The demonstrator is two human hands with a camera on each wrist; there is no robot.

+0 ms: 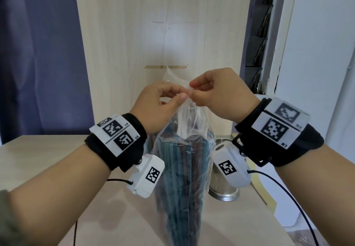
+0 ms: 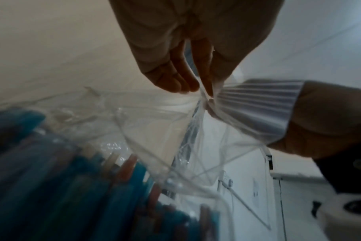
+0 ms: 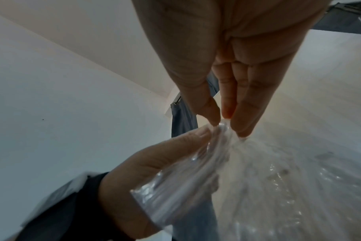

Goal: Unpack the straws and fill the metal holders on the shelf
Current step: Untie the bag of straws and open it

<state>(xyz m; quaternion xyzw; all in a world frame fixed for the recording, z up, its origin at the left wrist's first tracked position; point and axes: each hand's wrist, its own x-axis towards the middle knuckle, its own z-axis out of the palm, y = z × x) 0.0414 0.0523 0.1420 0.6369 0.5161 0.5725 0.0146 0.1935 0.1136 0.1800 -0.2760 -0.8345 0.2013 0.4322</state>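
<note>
Here both hands pinch the gathered neck of the bag (image 1: 184, 122): left hand (image 1: 161, 101) and right hand (image 1: 217, 92) with fingers (image 3: 214, 112) curled on the film. Below the fingers hang the straws (image 1: 178, 178). The film looks thin and slippery; the straws seem light. Grip near the neck. A holder (image 1: 224, 188) stands below the right fingers.

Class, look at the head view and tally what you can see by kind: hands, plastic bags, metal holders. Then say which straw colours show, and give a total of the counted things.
Hands: 2, the left hand and the right hand, both pinching the bag top.
Plastic bag: 1, clear, standing upright.
Metal holder: 1 in view, perforated.
Straws: too many to count; blue and brownish-red show.
Total counted: 4.
</note>
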